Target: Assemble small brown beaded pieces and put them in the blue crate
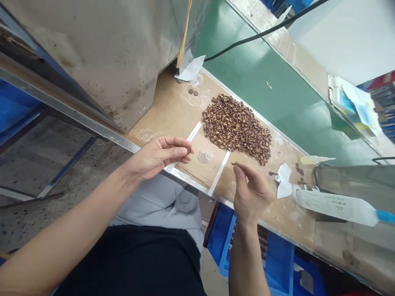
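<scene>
My left hand [162,155] hovers over the near edge of the brown cardboard-covered bench [173,111], fingers curled together in a pinch; what they hold is hidden. My right hand [251,189] is closed too, pinching a small brown part [233,164] at its fingertips. A heap of several small brown parts [237,127] lies beyond both hands. Between the hands sit a small clear plastic cap [205,157] and two white tape strips [219,173].
A white squeeze bottle with a blue cap [339,206] lies at the right, near loose brown parts [299,169] and a white paper scrap [284,185]. A green conveyor belt [277,94] runs behind the bench. A metal housing [108,53] stands left. Blue crates [277,263] sit below.
</scene>
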Available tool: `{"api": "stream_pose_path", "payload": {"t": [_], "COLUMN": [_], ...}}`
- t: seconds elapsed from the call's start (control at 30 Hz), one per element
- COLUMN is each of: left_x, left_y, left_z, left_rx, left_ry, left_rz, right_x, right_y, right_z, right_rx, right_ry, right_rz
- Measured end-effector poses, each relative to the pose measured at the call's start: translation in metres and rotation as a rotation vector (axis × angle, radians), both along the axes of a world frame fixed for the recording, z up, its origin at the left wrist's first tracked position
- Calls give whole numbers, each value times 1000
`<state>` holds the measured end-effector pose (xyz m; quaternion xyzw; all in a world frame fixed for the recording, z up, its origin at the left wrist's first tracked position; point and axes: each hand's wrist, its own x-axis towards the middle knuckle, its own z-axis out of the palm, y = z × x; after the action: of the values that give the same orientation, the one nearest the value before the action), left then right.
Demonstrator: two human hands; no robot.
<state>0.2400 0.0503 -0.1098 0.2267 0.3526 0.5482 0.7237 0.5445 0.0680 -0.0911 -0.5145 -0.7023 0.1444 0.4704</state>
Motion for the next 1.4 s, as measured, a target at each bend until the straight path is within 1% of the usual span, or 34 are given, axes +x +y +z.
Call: {"api": "stream_pose_path", "payload": {"t": [0.1,0.17,0.27,0.4,0.63,0.83,0.93,1.03,1.23,1.4], "left_x": [0,0,-1,-1,-1,-1,-2,-2,-1,-1], "left_y": [-2,-4,-6,-6,-6,-6,-6,-6,-6,-5], "left_z": [-4,-4,-4,-6,-7,-8,-9,-8,-8,-8], "left_rx": [3,11,24,24,54,79,81,79,78,75], "left_ry": [-26,-45,-62,-66,-88,-98,-94,-99,-107,-105], "left_rz": [24,21,8,3,-20,-23,-22,-24,-27,-26], "right_x": [-20,-31,-43,-50,-51,-53,-54,-53,-51,-48], "right_y": [1,4,9,11,13,16,17,18,18,19], "right_z": [14,19,19,16,10,17,21,22,18,14], "right_rx": [-20,-12,19,50,110,154,143,131,107,115], "right_ry": [-9,-56,-112,-177,-263,-306,-338,-338,-271,-288], "right_rz": [101,144,176,195,223,230,265,261,264,261]}}
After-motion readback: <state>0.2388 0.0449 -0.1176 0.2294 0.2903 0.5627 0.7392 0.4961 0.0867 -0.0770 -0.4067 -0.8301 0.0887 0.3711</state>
